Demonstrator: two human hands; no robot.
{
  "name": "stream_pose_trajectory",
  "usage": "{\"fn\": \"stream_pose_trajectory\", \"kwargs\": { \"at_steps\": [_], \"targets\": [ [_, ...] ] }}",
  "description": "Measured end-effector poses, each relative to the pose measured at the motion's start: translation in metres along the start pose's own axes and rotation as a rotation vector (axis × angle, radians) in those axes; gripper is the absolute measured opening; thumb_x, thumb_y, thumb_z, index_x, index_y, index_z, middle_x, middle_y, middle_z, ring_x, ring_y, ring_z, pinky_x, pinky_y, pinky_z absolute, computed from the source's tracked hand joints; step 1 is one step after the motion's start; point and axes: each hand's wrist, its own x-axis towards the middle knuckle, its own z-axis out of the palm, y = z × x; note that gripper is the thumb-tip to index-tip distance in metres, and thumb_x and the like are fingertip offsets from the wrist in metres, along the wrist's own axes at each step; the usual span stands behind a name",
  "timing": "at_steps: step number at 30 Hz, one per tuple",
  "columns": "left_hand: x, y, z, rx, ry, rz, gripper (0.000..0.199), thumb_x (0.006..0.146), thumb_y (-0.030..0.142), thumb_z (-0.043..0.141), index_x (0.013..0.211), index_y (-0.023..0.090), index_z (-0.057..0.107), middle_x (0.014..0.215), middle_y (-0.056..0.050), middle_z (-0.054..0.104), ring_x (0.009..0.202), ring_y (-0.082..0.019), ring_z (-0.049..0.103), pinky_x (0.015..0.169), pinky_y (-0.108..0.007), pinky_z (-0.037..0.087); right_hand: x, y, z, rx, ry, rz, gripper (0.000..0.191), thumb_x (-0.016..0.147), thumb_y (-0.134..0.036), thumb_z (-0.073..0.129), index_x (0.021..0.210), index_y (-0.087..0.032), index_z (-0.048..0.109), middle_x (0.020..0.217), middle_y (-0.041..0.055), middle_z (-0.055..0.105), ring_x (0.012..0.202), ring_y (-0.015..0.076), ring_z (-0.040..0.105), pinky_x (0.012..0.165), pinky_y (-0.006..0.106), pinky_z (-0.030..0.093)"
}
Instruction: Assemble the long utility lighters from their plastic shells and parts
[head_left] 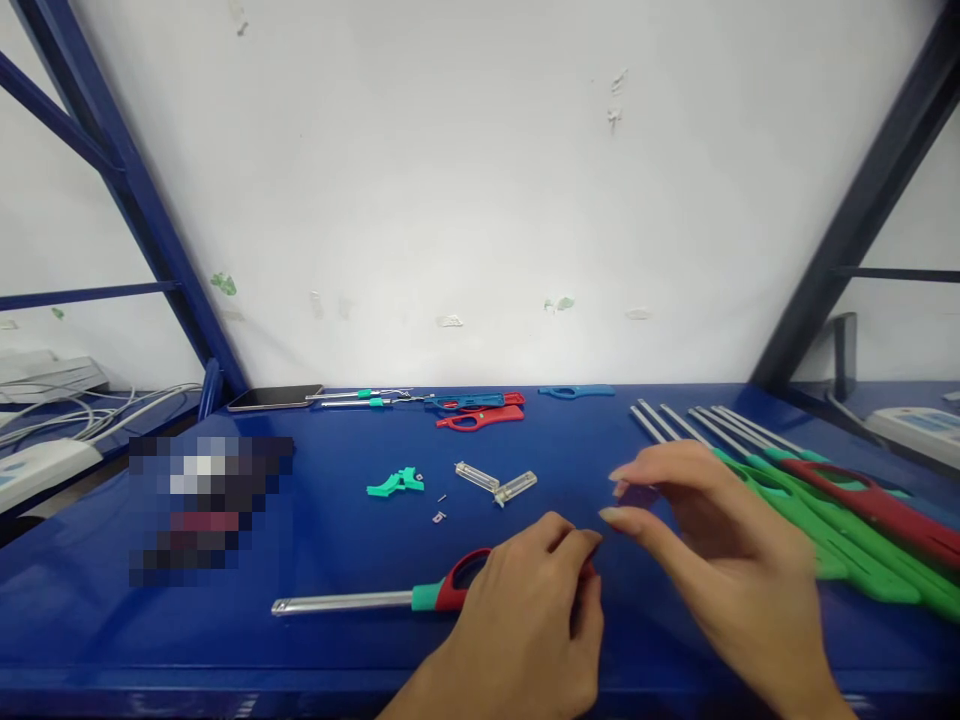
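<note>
My left hand (525, 625) is closed around the red handle of a long-reach lighter (448, 592), whose metal barrel points left along the table. Most of the handle is hidden under the fingers. Just to the right, my right hand (739, 560) is raised with thumb and index finger curled in a pinch. Something small and dark shows between them, too unclear to name. Beyond the left hand lie two clear plastic pieces (477, 477), green plastic parts (395, 483) and a tiny metal bit (439, 517).
Several assembled lighters (847, 510) with green and red handles lie at the right. Along the back are a phone (274, 398), metal barrels (352, 403), red handle shells (480, 418) and a blue shell (576, 391). A pixelated object (210, 500) lies left. Blue frame posts (150, 215) flank the table.
</note>
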Motion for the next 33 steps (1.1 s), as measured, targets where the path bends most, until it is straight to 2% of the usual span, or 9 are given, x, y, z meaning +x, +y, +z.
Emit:
{"fn": "stream_pose_trajectory", "kwargs": {
  "at_steps": [4,6,10,15,19,21,24,29,33],
  "targets": [
    [-0.0002,0.0014,-0.0010,0.029,-0.013,0.001,0.020,0.100,0.017,0.052,0.114,0.023,0.066,0.109,-0.006,0.069,0.095,-0.027,0.071,0.084,-0.043,0.061,-0.0003,0.0009,0.0004,-0.011,-0.070,0.051,0.021,0.105,-0.026,0.069,0.120,-0.037,0.079,0.109,-0.0017,0.083,0.094,0.0162,0.079,0.082,0.022,0.064],
    [0.0001,0.0012,-0.0007,0.034,-0.014,0.016,0.023,0.100,0.016,0.053,0.118,0.022,0.066,0.112,-0.007,0.069,0.100,-0.029,0.070,0.086,-0.044,0.061,-0.0006,0.0008,0.0012,0.019,-0.051,0.067,0.020,0.103,-0.024,0.072,0.117,-0.037,0.080,0.105,-0.0022,0.083,0.091,0.0163,0.080,0.081,0.023,0.065],
    [0.0003,0.0001,0.0003,0.041,-0.027,0.026,0.032,0.100,0.016,0.055,0.131,0.021,0.064,0.118,-0.009,0.070,0.110,-0.031,0.069,0.096,-0.048,0.060,0.0005,-0.0006,0.0010,-0.055,-0.004,-0.050,0.019,0.098,-0.021,0.078,0.110,-0.035,0.081,0.100,0.0006,0.076,0.092,0.0188,0.074,0.079,0.027,0.063],
    [0.0004,-0.0011,0.0016,0.029,-0.049,-0.015,0.036,0.099,0.017,0.057,0.134,0.023,0.063,0.118,-0.009,0.069,0.105,-0.031,0.070,0.093,-0.050,0.061,0.0037,-0.0046,-0.0022,-0.031,-0.147,-0.011,0.034,0.109,-0.021,0.058,0.132,-0.039,0.076,0.115,0.0026,0.080,0.099,0.0211,0.077,0.084,0.032,0.065],
    [0.0009,-0.0016,0.0024,0.015,-0.034,-0.013,0.041,0.099,0.017,0.058,0.139,0.025,0.061,0.119,-0.008,0.069,0.110,-0.031,0.070,0.098,-0.050,0.060,0.0036,-0.0040,0.0000,0.003,-0.073,-0.064,0.026,0.102,-0.018,0.071,0.119,-0.036,0.080,0.097,0.0005,0.075,0.085,0.0180,0.072,0.075,0.028,0.062],
    [0.0012,-0.0013,0.0022,0.011,-0.039,-0.017,0.038,0.099,0.016,0.058,0.136,0.025,0.062,0.117,-0.007,0.068,0.106,-0.030,0.071,0.096,-0.050,0.060,0.0031,-0.0039,0.0008,-0.054,-0.069,-0.090,0.028,0.103,-0.019,0.070,0.123,-0.036,0.080,0.103,0.0020,0.073,0.089,0.0181,0.071,0.075,0.028,0.061],
    [0.0015,-0.0007,0.0015,0.026,-0.063,-0.028,0.036,0.099,0.016,0.057,0.134,0.023,0.062,0.117,-0.009,0.068,0.104,-0.031,0.071,0.093,-0.052,0.061,0.0023,-0.0040,0.0002,-0.078,-0.158,-0.057,0.037,0.109,-0.018,0.057,0.134,-0.038,0.074,0.122,0.0030,0.074,0.104,0.0192,0.073,0.085,0.029,0.062],
    [0.0025,-0.0020,0.0016,0.042,-0.048,-0.010,0.045,0.099,0.016,0.058,0.143,0.022,0.059,0.122,-0.011,0.068,0.108,-0.032,0.071,0.097,-0.052,0.061,0.0017,0.0006,-0.0001,-0.085,-0.038,-0.068,0.027,0.099,-0.018,0.075,0.119,-0.037,0.078,0.103,0.0012,0.069,0.091,0.0185,0.069,0.079,0.029,0.060],
    [0.0025,-0.0016,0.0015,0.053,-0.058,-0.024,0.038,0.099,0.016,0.056,0.136,0.022,0.062,0.117,-0.010,0.068,0.102,-0.032,0.071,0.091,-0.051,0.062,0.0026,0.0001,-0.0014,-0.132,-0.107,-0.083,0.031,0.108,-0.021,0.062,0.131,-0.037,0.076,0.118,0.0054,0.070,0.101,0.0208,0.071,0.080,0.031,0.061]
  ]
}}
